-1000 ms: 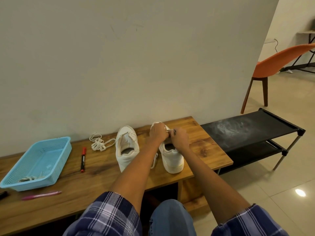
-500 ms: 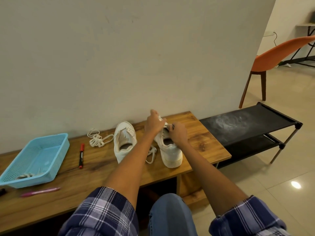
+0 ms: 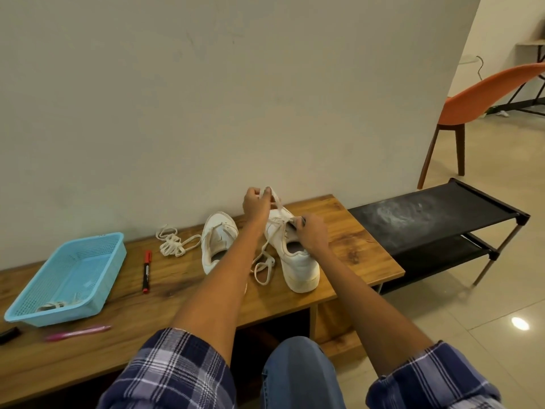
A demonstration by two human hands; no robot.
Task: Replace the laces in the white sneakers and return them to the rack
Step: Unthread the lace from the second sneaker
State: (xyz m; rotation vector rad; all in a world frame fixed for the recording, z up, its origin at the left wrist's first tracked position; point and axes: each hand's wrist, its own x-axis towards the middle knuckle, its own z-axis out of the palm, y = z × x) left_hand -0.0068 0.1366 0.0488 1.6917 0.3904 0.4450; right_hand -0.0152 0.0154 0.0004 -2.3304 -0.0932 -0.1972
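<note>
Near the middle of the frame two white sneakers sit heel-toward-us on a wooden bench (image 3: 348, 231). The left hand (image 3: 256, 203) is raised above the right sneaker (image 3: 298, 261), pinching a white lace (image 3: 265, 255) that runs down into its eyelets and loops onto the bench between the shoes. The right hand (image 3: 312, 231) grips that sneaker's collar and tongue. The left sneaker (image 3: 216, 237) stands beside it, unlaced. A spare lace bundle (image 3: 172, 245), a red marker (image 3: 146, 271) and a blue basket (image 3: 67, 276) lie further left; the black shoe rack (image 3: 436, 219) stands at right.
</note>
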